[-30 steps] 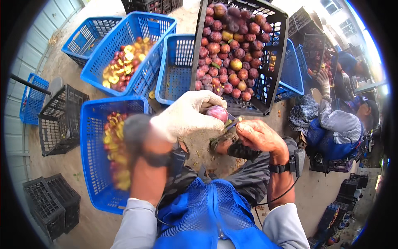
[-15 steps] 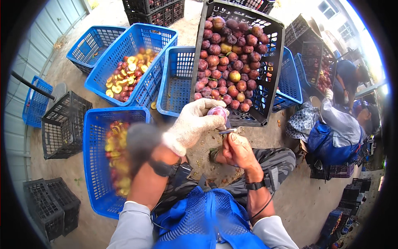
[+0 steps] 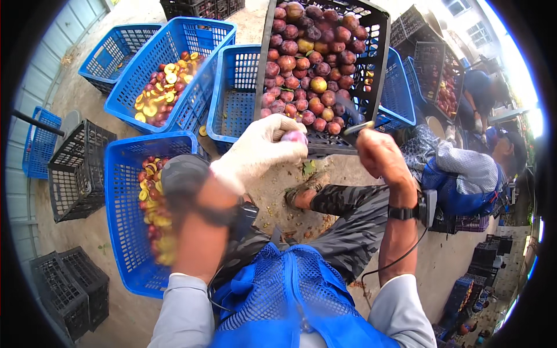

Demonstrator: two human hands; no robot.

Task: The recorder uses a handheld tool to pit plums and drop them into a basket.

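Head view: gloved left hand grips 1 plum, bare right hand clenches a knife; cutting step, blade must meet fruit.

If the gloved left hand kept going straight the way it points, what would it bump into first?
Most likely the near edge of the black crate of plums; the left hand, holding a plum, sits just short of it, though depth is unclear.

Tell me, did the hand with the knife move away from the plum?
Yes. The right hand with the knife swung rightward, away from the plum in the gloved left hand, nearer the black crate.
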